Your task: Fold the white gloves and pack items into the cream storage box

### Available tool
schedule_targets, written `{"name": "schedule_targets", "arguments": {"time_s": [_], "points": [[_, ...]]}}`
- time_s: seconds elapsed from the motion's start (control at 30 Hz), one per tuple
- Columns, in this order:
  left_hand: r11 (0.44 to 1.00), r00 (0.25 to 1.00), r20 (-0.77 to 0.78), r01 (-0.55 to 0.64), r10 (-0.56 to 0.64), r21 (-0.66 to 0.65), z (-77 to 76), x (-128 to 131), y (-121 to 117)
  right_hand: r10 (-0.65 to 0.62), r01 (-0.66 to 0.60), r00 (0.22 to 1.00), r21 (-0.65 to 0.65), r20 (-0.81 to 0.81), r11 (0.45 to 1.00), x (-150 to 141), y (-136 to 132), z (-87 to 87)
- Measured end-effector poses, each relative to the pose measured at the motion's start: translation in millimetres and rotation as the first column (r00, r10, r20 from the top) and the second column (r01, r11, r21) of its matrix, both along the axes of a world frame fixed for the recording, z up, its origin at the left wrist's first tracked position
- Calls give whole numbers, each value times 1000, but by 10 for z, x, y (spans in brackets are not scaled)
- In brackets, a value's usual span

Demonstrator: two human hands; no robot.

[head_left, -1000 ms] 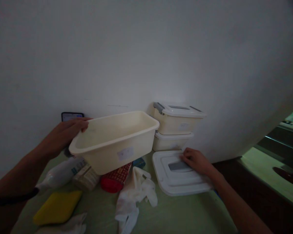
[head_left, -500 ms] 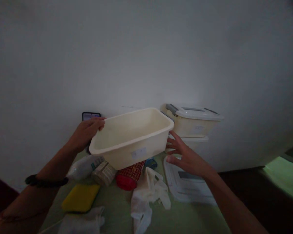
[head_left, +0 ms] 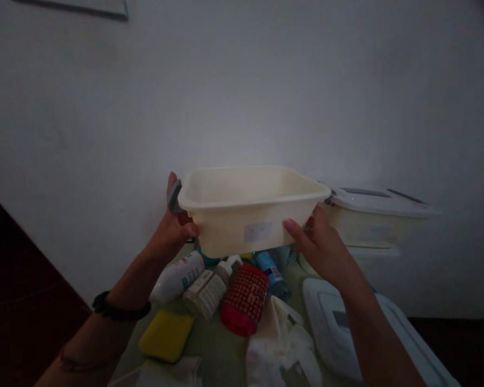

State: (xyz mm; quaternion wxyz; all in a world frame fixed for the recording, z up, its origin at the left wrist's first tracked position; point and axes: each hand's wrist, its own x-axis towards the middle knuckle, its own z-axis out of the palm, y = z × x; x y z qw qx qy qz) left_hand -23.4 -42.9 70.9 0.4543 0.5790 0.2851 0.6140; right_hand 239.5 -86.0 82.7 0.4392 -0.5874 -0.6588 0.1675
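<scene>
A cream plastic storage bin [head_left: 226, 228] without a lid is held up over the table, its inside bare where I can see it. My left hand [head_left: 171, 228] grips its left end, beside a grey latch [head_left: 174, 196]. At the right end my right hand [head_left: 322, 242] is closed round the wall, thumb on the front face near a pale label [head_left: 258, 232]. Below the bin lie a white bottle [head_left: 179, 277], a pump bottle [head_left: 205, 293], a red patterned packet or container [head_left: 245, 301] and a blue-labelled clear bottle [head_left: 272, 274].
Two lidded bins [head_left: 363, 220] are stacked against the wall at right. A white lid [head_left: 326, 322] lies in front of them, partly behind my right forearm. Nearer on the table [head_left: 218, 349] are a yellow sponge [head_left: 166, 336], white gloves [head_left: 282, 349] and a whitish cloth [head_left: 169, 373].
My right hand has left the lid and taken hold of the bin's right end. The bin has risen and levelled, uncovering the bottles; my left hand has shifted from its rim to its end.
</scene>
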Motion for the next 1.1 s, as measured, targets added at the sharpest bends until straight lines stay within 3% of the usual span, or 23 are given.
{"name": "schedule_targets", "arguments": {"time_s": [0.3, 0.47, 0.57, 0.67, 0.77, 0.93, 1.1], "points": [[976, 978, -189, -119, 84, -181, -164, -13, 329, 55, -53, 998, -256, 0, 965, 35, 173, -274], [980, 961, -263, 33, -85, -196, -281, -41, 363, 26, 17, 991, -313, 131, 950, 6, 287, -451], [987, 912, -406, -9, -57, -158, -303, -55, 333, 48, 26, 969, -293, 241, 956, 25, 331, -507], [992, 833, -549, -114, 68, -50, -289, -52, 329, 137, -12, 938, -365, 319, 931, 82, 326, -494], [985, 780, -611, -172, 134, -3, -298, -15, 337, 123, 37, 912, -377, 391, 925, 139, 281, -446], [984, 830, -539, -177, 139, -17, -338, 90, 287, 130, 52, 894, -388, 429, 920, 189, 210, -399], [957, 844, -530, -216, 82, -196, -300, 156, 265, 200, 21, 853, -414, 482, 910, 205, 147, -333]]}}
